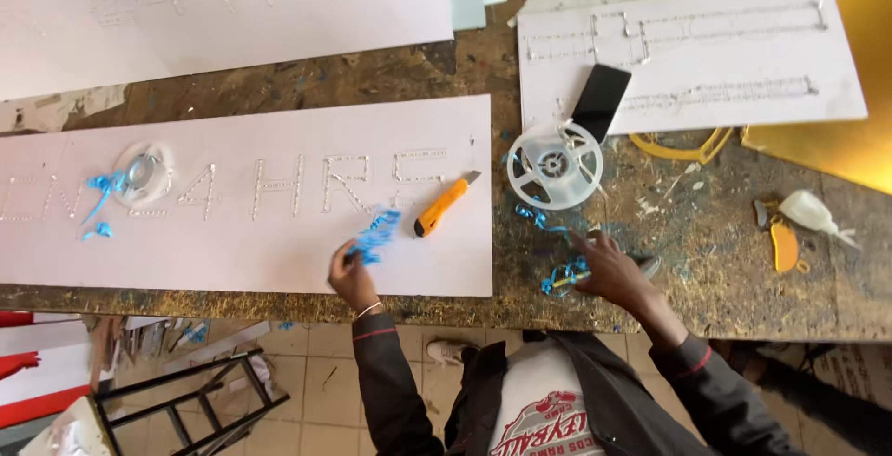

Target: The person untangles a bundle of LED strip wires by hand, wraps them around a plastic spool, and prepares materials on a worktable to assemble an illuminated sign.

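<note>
Below us, our scarred brown work surface (706,261) stretches across the view, flecked with paint and scraps. On it lies the long white board (279,233), its long axis running left to right, with rows of small pale beads set into it in letter shapes. A second white board (715,28) sits at the far right, and a third (223,0) lies beyond, both well apart from our hands. Near the right end of the long board, a clear round reel (555,165) rests on the surface, just beside a dark phone (600,101) that leans onto the second board. A smaller clear reel (144,172) lies on the left part of the long board, with curls of blue strip beside it.

Our left hand (351,273) is closed on a crumpled blue strip (376,233), which rises from the fingers and points up and to the right, toward the last letters. Just to its right an orange utility knife (444,205) lies on the board, long axis slanted, blade end toward the upper right. Our right hand (609,270) rests on the surface off the board's right edge, fingers half curled over a tangle of blue strip (563,277); it seems to pinch it, though we cannot tell for sure.
</note>
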